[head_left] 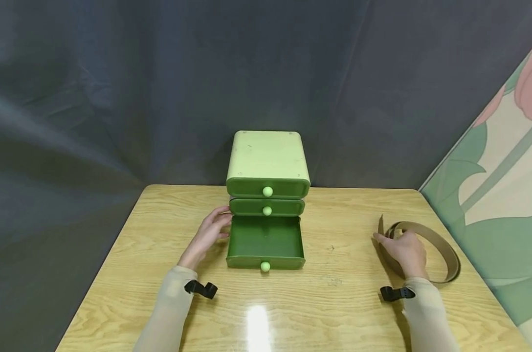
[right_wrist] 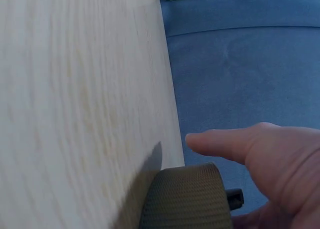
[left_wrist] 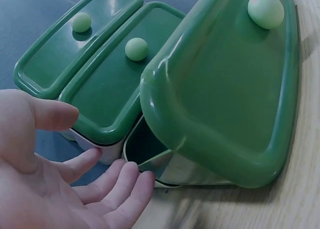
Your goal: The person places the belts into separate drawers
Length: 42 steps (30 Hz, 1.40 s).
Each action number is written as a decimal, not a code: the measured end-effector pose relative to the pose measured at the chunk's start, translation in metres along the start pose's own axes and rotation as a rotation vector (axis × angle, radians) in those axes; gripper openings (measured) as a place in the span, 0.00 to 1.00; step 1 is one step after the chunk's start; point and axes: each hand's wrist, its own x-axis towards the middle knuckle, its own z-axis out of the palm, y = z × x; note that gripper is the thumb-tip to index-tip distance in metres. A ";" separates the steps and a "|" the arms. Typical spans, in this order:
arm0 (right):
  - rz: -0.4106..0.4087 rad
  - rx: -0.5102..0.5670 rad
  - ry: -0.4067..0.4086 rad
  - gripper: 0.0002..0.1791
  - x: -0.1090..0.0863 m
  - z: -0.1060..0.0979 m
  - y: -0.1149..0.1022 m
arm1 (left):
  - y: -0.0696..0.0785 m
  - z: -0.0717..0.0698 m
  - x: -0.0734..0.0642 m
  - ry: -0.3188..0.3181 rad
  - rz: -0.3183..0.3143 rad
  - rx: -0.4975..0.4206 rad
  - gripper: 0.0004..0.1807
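Observation:
A small chest of drawers (head_left: 268, 154), pale green with dark green fronts and round knobs, stands at the back middle of the table. Its bottom drawer (head_left: 266, 239) is pulled out, with a bare inside. My left hand (head_left: 209, 234) is at the chest's left side, fingers loosely extended beside the drawers; whether they touch is unclear. On the right, a coiled brown webbing belt (head_left: 446, 252) stands on its edge. My right hand (head_left: 407, 252) is over the coil's near left part. In the right wrist view the thumb is straight and apart from the belt (right_wrist: 187, 199); the other fingers are mostly hidden.
The wooden table (head_left: 336, 303) ends at a dark curtain (head_left: 266, 63) behind. A flower-patterned cloth (head_left: 503, 195) borders its right side. Both forearms wear light sleeves with black wrist mounts.

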 end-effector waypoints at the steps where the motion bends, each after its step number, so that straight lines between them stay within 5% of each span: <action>1: -0.003 -0.004 -0.006 0.61 0.000 0.001 0.000 | 0.000 -0.001 -0.001 0.003 -0.002 0.004 0.31; 13: -0.074 0.021 0.053 0.41 -0.002 0.013 0.004 | -0.004 -0.002 -0.002 -0.001 -0.020 0.011 0.31; 20: -0.122 0.007 0.067 0.38 -0.003 0.008 0.007 | -0.002 -0.001 -0.001 0.000 -0.010 0.016 0.31; 29: -0.368 -0.047 0.064 0.32 0.000 0.005 0.000 | 0.008 0.000 0.005 -0.010 0.011 0.028 0.32; 34: -0.440 -0.063 0.036 0.35 0.002 0.005 -0.001 | 0.008 0.000 0.006 -0.009 0.005 0.016 0.32; 42: -0.401 -0.112 0.055 0.41 0.002 0.009 0.003 | 0.002 0.000 0.002 0.008 -0.013 0.012 0.32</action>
